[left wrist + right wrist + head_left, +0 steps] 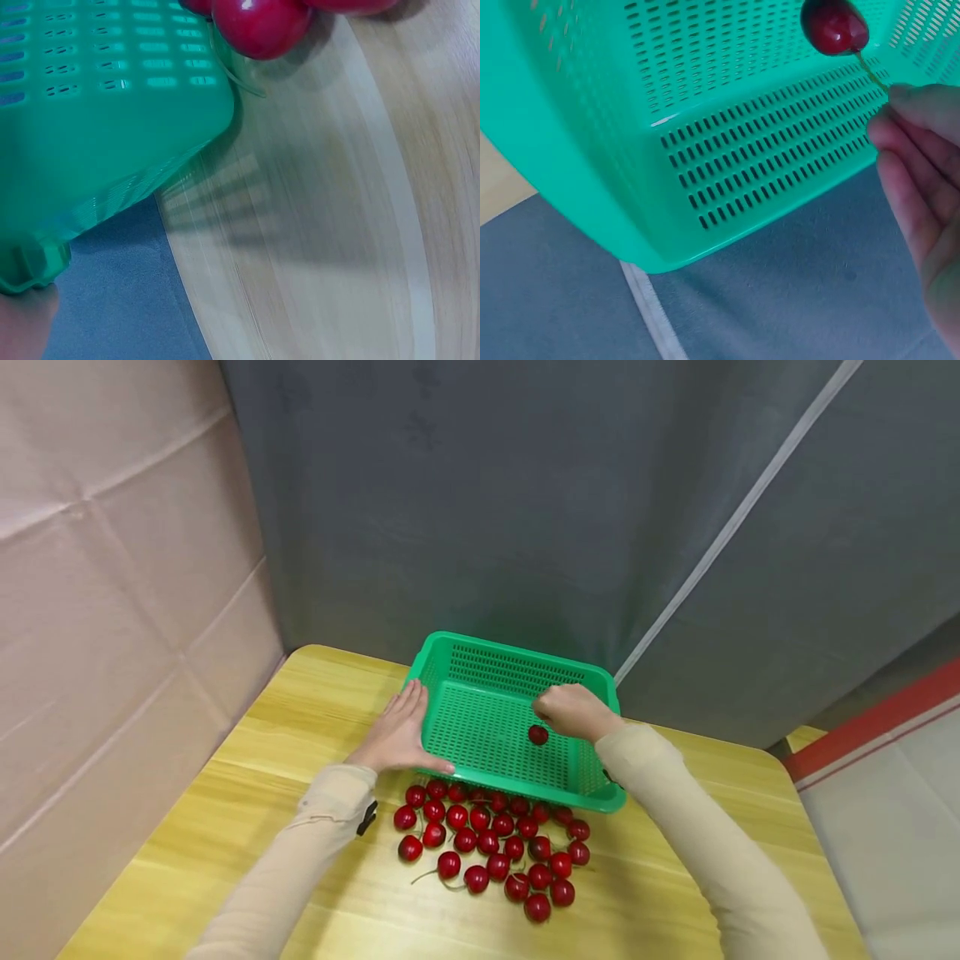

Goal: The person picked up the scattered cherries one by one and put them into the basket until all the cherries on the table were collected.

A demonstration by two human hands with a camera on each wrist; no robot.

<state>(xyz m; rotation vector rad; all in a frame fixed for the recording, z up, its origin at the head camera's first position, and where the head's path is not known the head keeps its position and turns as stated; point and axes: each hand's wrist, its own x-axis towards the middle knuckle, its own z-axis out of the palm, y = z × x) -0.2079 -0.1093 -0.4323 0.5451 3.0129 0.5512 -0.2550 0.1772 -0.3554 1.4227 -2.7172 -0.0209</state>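
- head view: the left hand (401,735) lies flat with straight fingers against the left wall of the green basket (480,668) on the wooden table (225,810). the right hand (573,710) hangs over the basket, pinching the stem of a cherry (537,735). a heap of cherries (491,843) lies on the table just in front of the basket.
- left wrist view: the basket's corner sits on the table, with a few cherries just beside it.
- right wrist view: the fingertips (907,101) pinch the stem, and the cherry dangles inside the basket.
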